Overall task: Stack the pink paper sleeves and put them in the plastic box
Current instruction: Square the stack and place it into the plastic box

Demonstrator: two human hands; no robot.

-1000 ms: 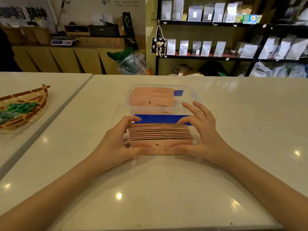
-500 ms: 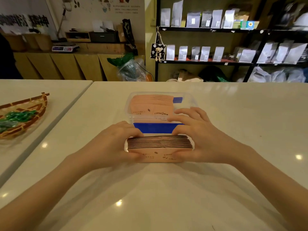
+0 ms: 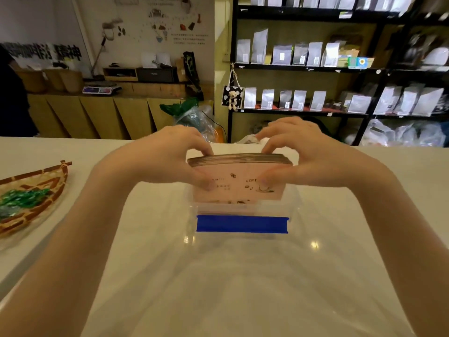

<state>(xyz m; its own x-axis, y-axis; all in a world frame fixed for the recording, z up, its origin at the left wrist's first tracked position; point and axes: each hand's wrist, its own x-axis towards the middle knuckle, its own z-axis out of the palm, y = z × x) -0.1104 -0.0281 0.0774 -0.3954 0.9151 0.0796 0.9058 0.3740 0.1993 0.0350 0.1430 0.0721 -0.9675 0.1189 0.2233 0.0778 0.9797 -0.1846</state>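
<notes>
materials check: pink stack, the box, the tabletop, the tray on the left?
Pink stack: thin matte paper or card, layered brown edges on top, printed face.
Box: clear, glossy plastic; counter shows through its walls.
Tabletop: smooth, polished white, mirrors ceiling lights; stone or laminate, can't tell.
Tray: looks woven, maybe bamboo or rattan, brown and tan strips.

Head view only (wide-angle), looking forward-down, close over white counter [image 3: 243, 288], shelves [image 3: 315, 66] beyond.

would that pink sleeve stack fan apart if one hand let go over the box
Probably: the pink sleeve stack is many loose thin sheets, pinched at both ends by the left hand and right hand. It looks light and likely bendy.
</notes>
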